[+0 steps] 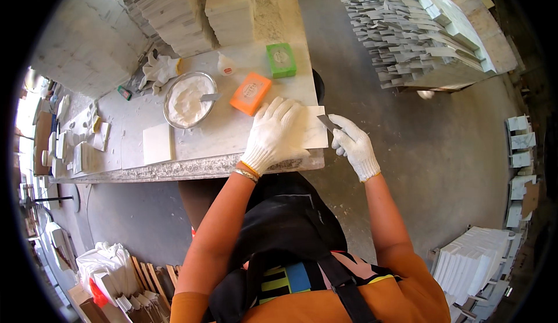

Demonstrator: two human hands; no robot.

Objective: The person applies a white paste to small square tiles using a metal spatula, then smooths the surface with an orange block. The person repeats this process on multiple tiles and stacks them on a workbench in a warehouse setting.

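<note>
My left hand (272,131), in a white knit glove, lies flat with fingers stretched over a white stone tile (312,128) at the table's right end. Gloved as well, my right hand (354,146) grips a small putty knife (329,123), its grey blade at the tile's right edge. Just beyond the left hand lie an orange box-shaped block (251,93) and a green one (281,60). Further left, a metal bowl (190,100) holds white paste, with a flat scraper (210,97) stuck in it.
Another white tile (158,144) lies near the table's (131,131) front edge. A small white bottle (225,65) and loose gloves (158,72) sit behind the bowl. Tall tile stacks (168,12) fill the back. A pallet of stone pieces (407,38) stands across the floor.
</note>
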